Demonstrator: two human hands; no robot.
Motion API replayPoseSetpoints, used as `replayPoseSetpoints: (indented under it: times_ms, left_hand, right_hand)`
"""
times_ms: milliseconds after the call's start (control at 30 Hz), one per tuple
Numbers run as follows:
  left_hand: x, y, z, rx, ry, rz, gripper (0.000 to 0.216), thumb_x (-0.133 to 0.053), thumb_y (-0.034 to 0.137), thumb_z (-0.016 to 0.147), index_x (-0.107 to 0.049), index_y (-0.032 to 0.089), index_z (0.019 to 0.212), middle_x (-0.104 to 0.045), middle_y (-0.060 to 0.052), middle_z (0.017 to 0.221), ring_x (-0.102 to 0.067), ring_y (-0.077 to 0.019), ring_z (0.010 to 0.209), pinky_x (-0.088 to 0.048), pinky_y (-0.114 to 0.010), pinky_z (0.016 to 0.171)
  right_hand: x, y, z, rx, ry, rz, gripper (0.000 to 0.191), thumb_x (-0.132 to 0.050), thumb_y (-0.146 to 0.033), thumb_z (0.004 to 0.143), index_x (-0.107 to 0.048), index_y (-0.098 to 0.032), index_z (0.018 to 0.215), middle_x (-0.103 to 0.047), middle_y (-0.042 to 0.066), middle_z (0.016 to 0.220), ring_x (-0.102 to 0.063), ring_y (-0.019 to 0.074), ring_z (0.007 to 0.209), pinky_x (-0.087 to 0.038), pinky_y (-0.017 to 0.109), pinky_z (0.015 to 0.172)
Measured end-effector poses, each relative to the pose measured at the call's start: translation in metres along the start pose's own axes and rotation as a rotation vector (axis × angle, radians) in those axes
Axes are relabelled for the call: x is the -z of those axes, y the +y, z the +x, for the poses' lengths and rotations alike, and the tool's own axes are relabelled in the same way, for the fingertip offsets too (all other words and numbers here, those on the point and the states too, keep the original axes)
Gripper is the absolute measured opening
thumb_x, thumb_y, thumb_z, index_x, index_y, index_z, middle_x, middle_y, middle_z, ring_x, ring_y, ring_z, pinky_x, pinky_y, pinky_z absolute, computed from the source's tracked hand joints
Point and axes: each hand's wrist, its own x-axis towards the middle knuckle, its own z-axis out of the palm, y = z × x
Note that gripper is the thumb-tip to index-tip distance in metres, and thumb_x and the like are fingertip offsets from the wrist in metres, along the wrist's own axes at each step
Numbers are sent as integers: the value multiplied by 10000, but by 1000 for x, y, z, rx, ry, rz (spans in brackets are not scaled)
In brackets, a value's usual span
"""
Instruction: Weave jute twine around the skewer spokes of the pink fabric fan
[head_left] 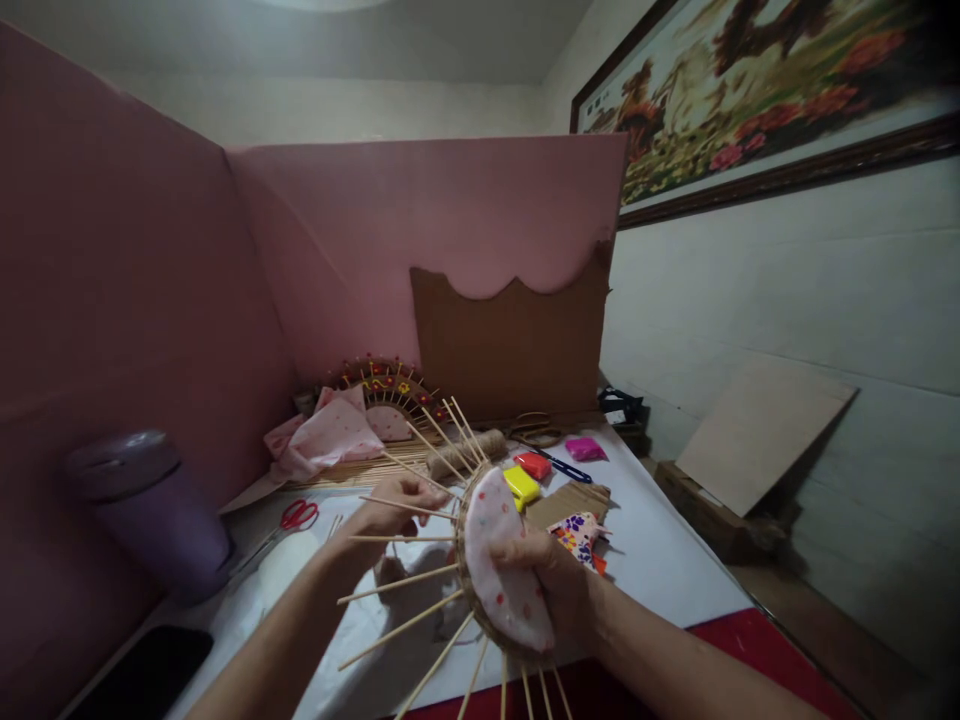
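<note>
Half-round stick fan held up over the table's near edge

The right hand (566,590) grasps a half-round piece (491,515) covered in pale dotted fabric, its thumb laid across the face. The piece is held tilted above the white-covered table (675,570), toward its red near edge, with thin sticks (403,539) spreading from its curved rim. The left hand (390,505) has its fingers bent beside the sticks on the far side; whether they pinch one cannot be told.

Near the table's right edge lie a magenta packet (586,448), a red packet (533,464), a yellow packet (521,486) and a flower-patterned scrap (576,533). Toward the left edge are red-handled scissors (300,515) and a lilac container (161,525). By the far edge, wavy-topped cardboard (510,345) stands upright behind a roll of twine (469,453), near a crumpled pink cloth (337,435).
</note>
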Motion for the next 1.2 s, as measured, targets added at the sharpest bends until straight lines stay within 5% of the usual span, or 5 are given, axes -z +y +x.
replayPoseSetpoints:
  times_ms: [133, 433, 633, 833, 1200]
  left_hand:
    - [-22, -20, -5, 49, -3, -239, 263, -711, 147, 544, -456, 151, 480, -457, 54, 415, -392, -50, 336, -251, -149, 320]
    - [-12, 1, -26, -89, 17, -685, 225, -533, 191, 808, -401, 164, 628, -430, 66, 547, -362, -8, 364, -306, -78, 325]
    - [-27, -16, -32, -237, 17, -269, 177, -677, 287, 688, -622, 169, 808, -449, 64, 499, -351, -40, 373, -286, -149, 352]
    - [-25, -22, -34, -514, 106, 181, 53, -649, 220, 690, -684, 180, 693, -594, -26, 671, -518, -140, 606, -405, -240, 557]
    - [-32, -21, -34, -439, 110, 92, 36, -657, 182, 639, -625, 166, 637, -600, -28, 660, -543, -177, 632, -428, -273, 587]
  right_hand:
    - [2, 0, 1, 14, 103, 49, 371, -639, -393, 680, -637, -68, 857, -671, 85, 655, -615, 154, 580, -449, 274, 626]
    - [2, 1, 1, -38, 15, 115, 321, -612, -332, 685, -641, -46, 829, -683, 107, 680, -618, 143, 572, -436, 245, 611]
    - [0, 2, -1, -20, 75, 80, 307, -612, -341, 673, -642, -55, 779, -675, 108, 632, -628, 167, 587, -435, 256, 598]
    - [-3, -2, -1, -32, 69, 18, 306, -653, -226, 567, -633, -73, 832, -674, 66, 625, -601, 144, 523, -426, 245, 544]
    - [-17, -5, -4, 2, 104, -12, 230, -647, -198, 584, -629, -81, 781, -668, 54, 619, -580, 129, 510, -426, 253, 563]
